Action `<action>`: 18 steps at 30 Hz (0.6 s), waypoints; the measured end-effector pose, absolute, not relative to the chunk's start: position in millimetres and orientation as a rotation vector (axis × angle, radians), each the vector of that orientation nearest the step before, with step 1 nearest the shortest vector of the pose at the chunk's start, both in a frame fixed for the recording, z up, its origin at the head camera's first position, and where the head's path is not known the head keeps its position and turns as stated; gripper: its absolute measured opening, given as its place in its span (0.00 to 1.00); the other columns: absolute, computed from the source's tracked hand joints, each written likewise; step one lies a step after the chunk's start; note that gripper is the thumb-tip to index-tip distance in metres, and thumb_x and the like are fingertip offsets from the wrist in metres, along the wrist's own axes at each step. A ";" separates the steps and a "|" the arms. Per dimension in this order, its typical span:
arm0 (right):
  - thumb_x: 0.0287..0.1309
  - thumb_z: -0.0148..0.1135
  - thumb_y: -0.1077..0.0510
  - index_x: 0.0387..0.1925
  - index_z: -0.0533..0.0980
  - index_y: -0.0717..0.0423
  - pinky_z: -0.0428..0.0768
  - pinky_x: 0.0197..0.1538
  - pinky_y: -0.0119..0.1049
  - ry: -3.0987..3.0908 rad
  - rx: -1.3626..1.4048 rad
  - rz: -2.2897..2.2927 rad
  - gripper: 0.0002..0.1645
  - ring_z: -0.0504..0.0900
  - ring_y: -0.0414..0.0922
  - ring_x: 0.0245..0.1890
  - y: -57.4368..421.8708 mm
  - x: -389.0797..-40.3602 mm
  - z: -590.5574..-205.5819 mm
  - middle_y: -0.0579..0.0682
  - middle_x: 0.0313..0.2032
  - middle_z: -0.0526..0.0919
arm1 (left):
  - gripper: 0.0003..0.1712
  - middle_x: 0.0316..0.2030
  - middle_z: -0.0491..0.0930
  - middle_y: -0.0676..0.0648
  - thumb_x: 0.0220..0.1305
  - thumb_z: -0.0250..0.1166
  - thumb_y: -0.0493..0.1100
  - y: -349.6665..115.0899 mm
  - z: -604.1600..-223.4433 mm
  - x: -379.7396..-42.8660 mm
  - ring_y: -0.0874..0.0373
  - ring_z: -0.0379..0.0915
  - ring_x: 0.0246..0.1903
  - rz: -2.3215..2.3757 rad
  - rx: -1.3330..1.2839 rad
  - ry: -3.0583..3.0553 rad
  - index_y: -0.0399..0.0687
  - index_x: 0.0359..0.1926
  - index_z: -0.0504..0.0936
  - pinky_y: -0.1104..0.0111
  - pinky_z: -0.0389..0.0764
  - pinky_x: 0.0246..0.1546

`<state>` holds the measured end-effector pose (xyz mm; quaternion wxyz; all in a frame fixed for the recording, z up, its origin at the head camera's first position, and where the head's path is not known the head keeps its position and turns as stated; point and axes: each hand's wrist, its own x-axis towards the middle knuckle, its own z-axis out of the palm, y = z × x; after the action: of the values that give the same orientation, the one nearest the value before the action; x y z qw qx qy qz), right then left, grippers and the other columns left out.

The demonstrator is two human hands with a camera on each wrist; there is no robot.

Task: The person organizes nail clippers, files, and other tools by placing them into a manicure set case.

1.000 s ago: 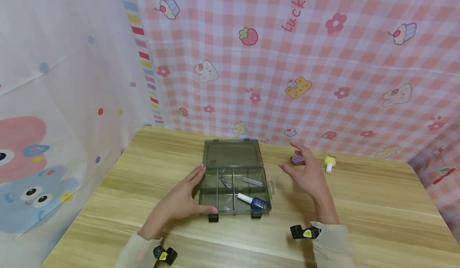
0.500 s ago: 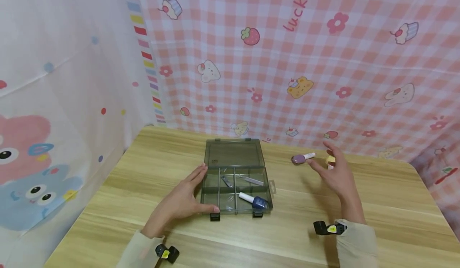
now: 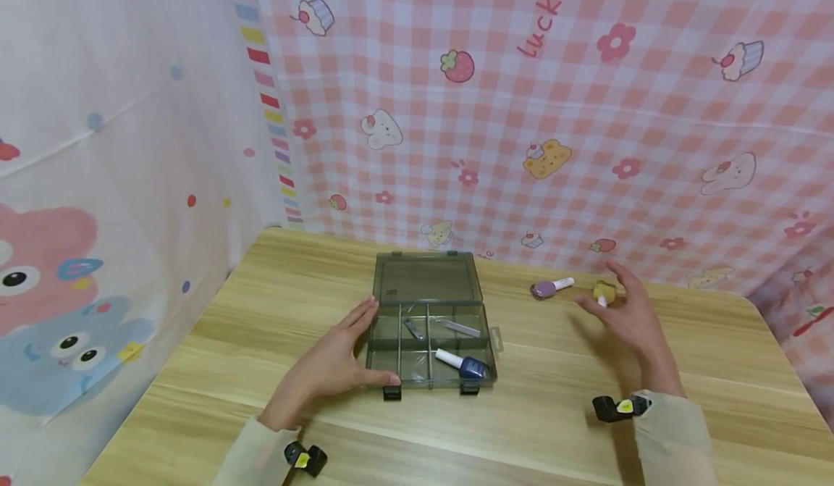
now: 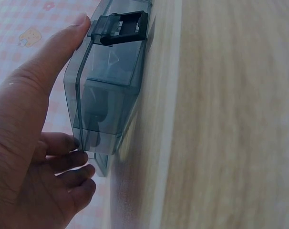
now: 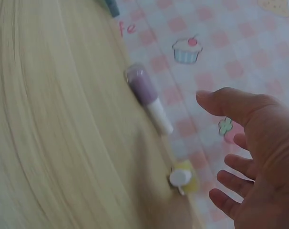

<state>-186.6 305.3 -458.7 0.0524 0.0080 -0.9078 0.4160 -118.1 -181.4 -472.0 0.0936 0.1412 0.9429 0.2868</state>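
A tinted clear divided storage box (image 3: 417, 363) stands on the table with its lid raised. My left hand (image 3: 329, 355) holds its left side, thumb on the front rim and fingertips by the left wall. Inside lie a dark blue nail polish bottle (image 3: 472, 367) with a white cap, a small nail clipper (image 3: 413, 328) and a thin flat strip (image 3: 461, 328). My right hand (image 3: 635, 317), fingers spread, hovers at a yellow nail polish bottle (image 3: 604, 292). In the right wrist view the thumb and fingers are apart from that yellow bottle (image 5: 184, 177).
A purple nail polish bottle (image 3: 543, 290) with a white cap lies left of the yellow one, near the back of the table (image 3: 521, 421). A pink checked cloth (image 3: 495, 109) hangs behind the table's back edge, and a white printed cloth (image 3: 130, 167) hangs at the left.
My right hand has moved right, from over the purple bottle to beside the yellow one, uncovering the purple bottle. The left hand stays on the box; the view has shifted slightly.
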 end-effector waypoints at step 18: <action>0.64 0.70 0.48 0.82 0.40 0.62 0.57 0.74 0.71 -3.016 0.008 1.253 0.62 0.54 0.76 0.74 339.4 -201.2 -477.1 0.78 0.75 0.51 | 0.78 0.83 0.41 0.54 0.39 0.73 0.82 -182.6 -474.1 -118.7 0.45 0.46 0.81 0.850 0.433 2.808 0.52 0.83 0.47 0.46 0.63 0.75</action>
<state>-201.2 339.4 -477.1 -0.0622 0.0025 -0.9217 0.3830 -118.7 -182.6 -474.1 0.0880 0.1456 0.9431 0.2856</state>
